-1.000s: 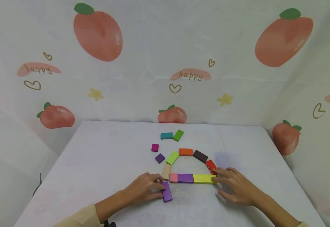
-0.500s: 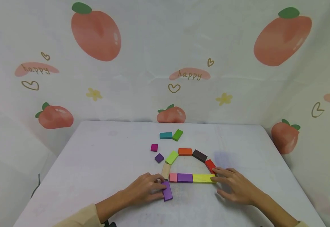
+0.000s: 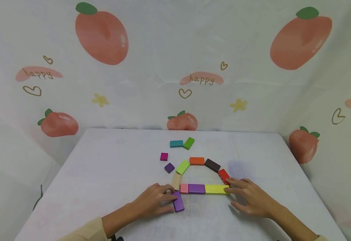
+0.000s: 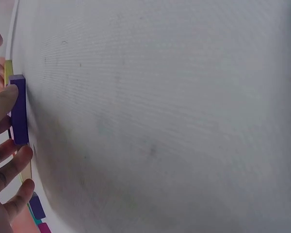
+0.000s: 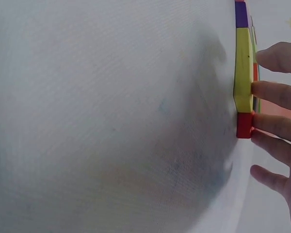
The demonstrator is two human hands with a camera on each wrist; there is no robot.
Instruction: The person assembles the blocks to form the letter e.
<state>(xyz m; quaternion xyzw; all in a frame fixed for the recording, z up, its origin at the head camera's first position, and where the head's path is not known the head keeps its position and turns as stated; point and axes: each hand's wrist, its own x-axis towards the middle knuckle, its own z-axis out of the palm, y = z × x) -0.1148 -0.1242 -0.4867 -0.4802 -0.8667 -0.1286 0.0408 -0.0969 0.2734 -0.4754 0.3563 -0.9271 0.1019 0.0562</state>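
Observation:
My left hand (image 3: 152,201) pinches a purple block (image 3: 179,202) lying flat and slightly slanted; the left wrist view shows the thumb (image 4: 8,97) on its side. The block's far end meets the tan block (image 3: 177,181) and is close to the pink block (image 3: 184,188). From the pink block a straight row runs right through a second purple block (image 3: 196,189) to a long yellow block (image 3: 216,189). My right hand (image 3: 249,197) has its fingers spread, fingertips touching the yellow block's right end and the red block (image 3: 223,175).
Lime (image 3: 183,167), orange (image 3: 197,161) and dark brown (image 3: 212,165) blocks curve between the tan and red ones. Beyond lie a dark purple cube (image 3: 169,168), a magenta cube (image 3: 164,156), a teal block (image 3: 176,144) and a green block (image 3: 189,143). A printed cloth hangs behind the white table (image 3: 112,160).
The purple block under my left hand has shifted slightly away from me and to the right, closer to the tan and pink blocks. My right hand stays in place.

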